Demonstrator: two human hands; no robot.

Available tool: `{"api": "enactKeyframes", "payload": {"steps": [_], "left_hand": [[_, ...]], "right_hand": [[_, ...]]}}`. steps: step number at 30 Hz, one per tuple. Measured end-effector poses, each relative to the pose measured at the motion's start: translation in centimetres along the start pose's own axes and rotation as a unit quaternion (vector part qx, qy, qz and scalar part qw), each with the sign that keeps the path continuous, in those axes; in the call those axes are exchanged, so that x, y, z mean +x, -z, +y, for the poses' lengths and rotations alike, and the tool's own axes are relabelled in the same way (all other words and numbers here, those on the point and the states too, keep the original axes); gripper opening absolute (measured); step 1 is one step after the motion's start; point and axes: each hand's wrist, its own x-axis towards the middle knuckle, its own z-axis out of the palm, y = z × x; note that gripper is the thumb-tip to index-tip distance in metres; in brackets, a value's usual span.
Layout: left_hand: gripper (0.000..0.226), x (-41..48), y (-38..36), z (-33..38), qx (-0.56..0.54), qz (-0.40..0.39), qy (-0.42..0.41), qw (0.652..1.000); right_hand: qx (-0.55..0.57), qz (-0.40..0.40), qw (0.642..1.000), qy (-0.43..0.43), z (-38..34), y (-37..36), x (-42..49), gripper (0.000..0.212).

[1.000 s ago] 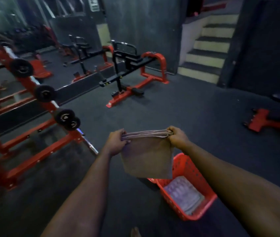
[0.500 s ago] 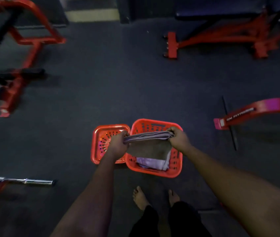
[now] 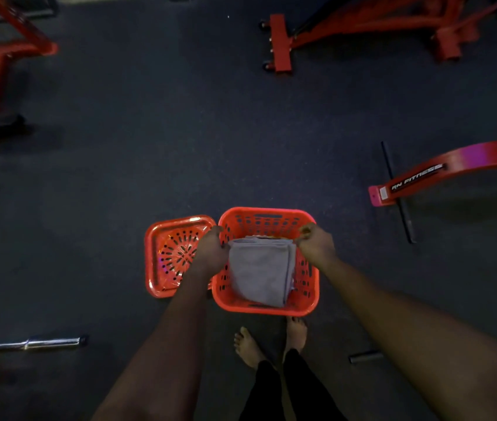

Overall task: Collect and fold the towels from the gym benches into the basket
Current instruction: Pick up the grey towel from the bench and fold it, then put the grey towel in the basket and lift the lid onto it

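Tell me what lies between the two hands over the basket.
In the head view, a folded grey towel spans the gap between the left hand and the right hand, each gripping a top corner above the red basket.

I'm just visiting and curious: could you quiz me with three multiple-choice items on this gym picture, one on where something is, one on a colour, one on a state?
1. Where is the lid?
A. on the basket
B. on the floor, left of the basket
C. on a bench

2. What colour is the basket?
A. blue
B. green
C. red-orange

3. How is the towel?
A. folded, held by both hands
B. spread on the floor
C. hanging from a bar

Answers: 1 B, the lid lies beside the basket; 2 C, its walls are red-orange; 3 A, the left hand and right hand grip its top corners over the basket.
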Motion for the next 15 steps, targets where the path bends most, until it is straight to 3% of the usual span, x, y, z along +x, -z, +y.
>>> {"api": "enactKeyframes", "payload": {"steps": [6, 15], "left_hand": [[0.034, -1.8, 4.2, 3.1, -0.026, 0.03, 0.004, 0.999], [0.034, -4.3, 11.1, 2.5, -0.048, 0.112, -0.009, 0.993]], "right_hand": [[0.015, -0.018, 0.997, 0.069, -5.9, 2.2, -1.1, 0.012], [0.021, -0.036, 0.989, 0.139, -13.6, 2.3, -3.8, 0.022]]}}
